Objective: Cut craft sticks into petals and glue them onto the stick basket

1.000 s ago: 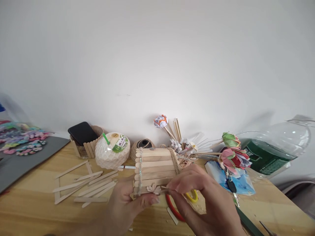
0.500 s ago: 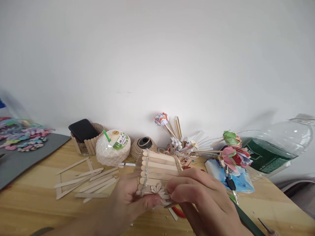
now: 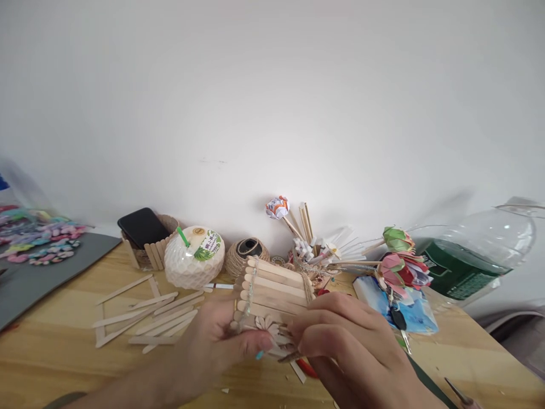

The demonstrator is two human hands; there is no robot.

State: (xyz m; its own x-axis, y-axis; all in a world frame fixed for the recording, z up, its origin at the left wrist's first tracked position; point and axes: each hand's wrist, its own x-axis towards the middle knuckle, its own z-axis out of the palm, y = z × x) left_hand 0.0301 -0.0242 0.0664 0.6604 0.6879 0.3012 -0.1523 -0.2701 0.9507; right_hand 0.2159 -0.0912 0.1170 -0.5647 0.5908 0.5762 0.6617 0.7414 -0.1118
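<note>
A box made of popsicle sticks (image 3: 275, 289) is held tilted in front of me, its row of sticks facing up. Glittery cord runs along one end and twine circles the other. A small flower of pale petals (image 3: 267, 325) sits on its near side. My left hand (image 3: 225, 335) grips the box from the left, thumb on the lower edge below the flower. My right hand (image 3: 349, 335) is closed at the box's right side, fingers curled against it near the petals. Those fingertips are partly hidden, so a small piece between them cannot be made out.
Loose popsicle sticks (image 3: 145, 312) lie at left. Behind stand a phone (image 3: 142, 227) in a stick holder, a white coconut (image 3: 191, 264) with a green straw and a twine roll (image 3: 240, 255). Paper flowers (image 3: 400, 267), a key (image 3: 400, 324) and a plastic bottle (image 3: 468, 267) are at right.
The box has tipped slightly and shifted a little left with both hands. My left thumb has slid slightly left and the flower shows more fully. Both hands keep their hold.
</note>
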